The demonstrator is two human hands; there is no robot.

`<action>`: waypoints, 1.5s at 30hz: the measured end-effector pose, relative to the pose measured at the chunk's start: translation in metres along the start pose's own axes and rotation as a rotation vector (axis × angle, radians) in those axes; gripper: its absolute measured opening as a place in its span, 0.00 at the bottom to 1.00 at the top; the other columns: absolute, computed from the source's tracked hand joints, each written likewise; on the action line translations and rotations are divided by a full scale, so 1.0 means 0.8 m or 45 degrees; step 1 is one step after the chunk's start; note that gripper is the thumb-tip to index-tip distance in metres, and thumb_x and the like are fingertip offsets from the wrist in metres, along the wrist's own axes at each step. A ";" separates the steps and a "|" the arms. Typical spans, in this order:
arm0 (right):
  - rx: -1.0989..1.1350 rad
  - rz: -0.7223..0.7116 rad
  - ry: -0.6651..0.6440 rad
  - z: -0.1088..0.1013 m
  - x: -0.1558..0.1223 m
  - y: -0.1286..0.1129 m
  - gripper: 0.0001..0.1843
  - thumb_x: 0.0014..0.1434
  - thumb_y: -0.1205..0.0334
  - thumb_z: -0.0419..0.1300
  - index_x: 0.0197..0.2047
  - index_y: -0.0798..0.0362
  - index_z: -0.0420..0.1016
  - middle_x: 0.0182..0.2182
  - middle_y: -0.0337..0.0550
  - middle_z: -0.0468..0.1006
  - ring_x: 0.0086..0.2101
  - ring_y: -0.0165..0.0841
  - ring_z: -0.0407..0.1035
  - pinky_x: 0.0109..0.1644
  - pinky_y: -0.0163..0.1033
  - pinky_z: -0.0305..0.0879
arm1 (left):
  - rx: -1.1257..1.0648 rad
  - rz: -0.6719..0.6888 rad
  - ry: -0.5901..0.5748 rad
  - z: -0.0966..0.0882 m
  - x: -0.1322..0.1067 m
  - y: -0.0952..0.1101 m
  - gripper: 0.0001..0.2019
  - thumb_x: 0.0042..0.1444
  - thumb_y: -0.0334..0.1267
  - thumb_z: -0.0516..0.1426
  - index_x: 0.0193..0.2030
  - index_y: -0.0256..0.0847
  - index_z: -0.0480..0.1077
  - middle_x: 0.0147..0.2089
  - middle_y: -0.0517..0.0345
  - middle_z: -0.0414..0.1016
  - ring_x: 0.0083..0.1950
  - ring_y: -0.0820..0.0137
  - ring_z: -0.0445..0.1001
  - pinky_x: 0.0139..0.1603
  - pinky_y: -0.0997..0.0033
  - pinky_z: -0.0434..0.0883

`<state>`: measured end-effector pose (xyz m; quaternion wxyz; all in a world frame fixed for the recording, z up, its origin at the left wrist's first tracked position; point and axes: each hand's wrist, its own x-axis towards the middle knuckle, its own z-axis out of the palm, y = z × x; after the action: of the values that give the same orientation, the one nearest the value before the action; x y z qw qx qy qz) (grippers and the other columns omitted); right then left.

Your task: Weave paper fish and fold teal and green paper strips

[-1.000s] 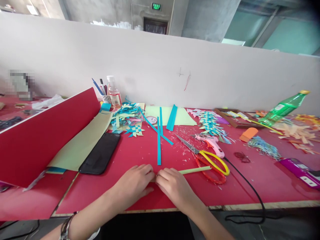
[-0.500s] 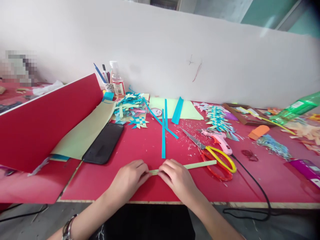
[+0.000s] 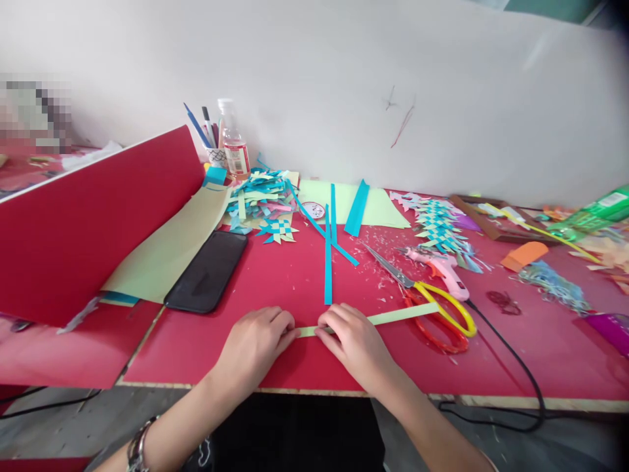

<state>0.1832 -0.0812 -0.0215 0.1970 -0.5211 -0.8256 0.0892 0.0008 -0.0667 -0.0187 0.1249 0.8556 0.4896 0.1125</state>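
Observation:
A pale green paper strip [image 3: 405, 314] lies near the front of the red table, its right end over the scissors' handles. My left hand [image 3: 260, 337] pinches the strip at its left end. A short way to the right, my right hand [image 3: 346, 333] grips it too, fingers closed, and a bit of strip shows between the hands. Beyond my right hand lie several blue paper strips [image 3: 328, 262], two of them crossing. The scissors [image 3: 420, 292], with yellow and red handles, rest to the right. A woven blue and green paper star [image 3: 278, 230] sits farther back.
Left of my hands lies a black phone [image 3: 206, 272] beside a red board [image 3: 98, 229]. A bottle [image 3: 236, 147] and a pen cup [image 3: 216, 156] stand at the back. A pink glue gun [image 3: 442, 269] with a black cord lies right, near a green bottle [image 3: 594, 215].
The camera view has shifted slightly, so the table sits higher and a little to the right. Both hands still hold the green strip in nearly the same pose.

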 end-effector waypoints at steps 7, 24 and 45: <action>0.079 0.040 -0.001 0.003 -0.001 0.001 0.05 0.54 0.69 0.53 0.27 0.54 0.64 0.26 0.39 0.68 0.29 0.30 0.61 0.33 0.34 0.57 | 0.032 0.152 -0.003 -0.009 -0.008 -0.009 0.09 0.58 0.34 0.45 0.41 0.41 0.65 0.39 0.56 0.67 0.38 0.70 0.67 0.38 0.72 0.64; 0.151 0.042 0.025 0.006 -0.003 0.004 0.05 0.55 0.65 0.53 0.27 0.53 0.63 0.27 0.39 0.67 0.30 0.30 0.61 0.35 0.35 0.57 | 0.428 0.295 0.070 0.016 -0.040 0.034 0.22 0.55 0.49 0.46 0.52 0.38 0.62 0.48 0.49 0.67 0.45 0.61 0.64 0.46 0.58 0.59; 0.158 0.066 0.029 0.006 -0.002 0.003 0.05 0.54 0.65 0.54 0.27 0.53 0.62 0.26 0.38 0.68 0.30 0.30 0.62 0.35 0.35 0.57 | 0.427 0.188 0.233 0.026 -0.050 0.035 0.31 0.50 0.59 0.45 0.53 0.39 0.63 0.44 0.51 0.70 0.44 0.62 0.64 0.49 0.59 0.54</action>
<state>0.1838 -0.0810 -0.0270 0.2360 -0.5302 -0.8024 0.1393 0.0103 -0.1175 -0.0323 -0.0729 0.8841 0.4469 0.1155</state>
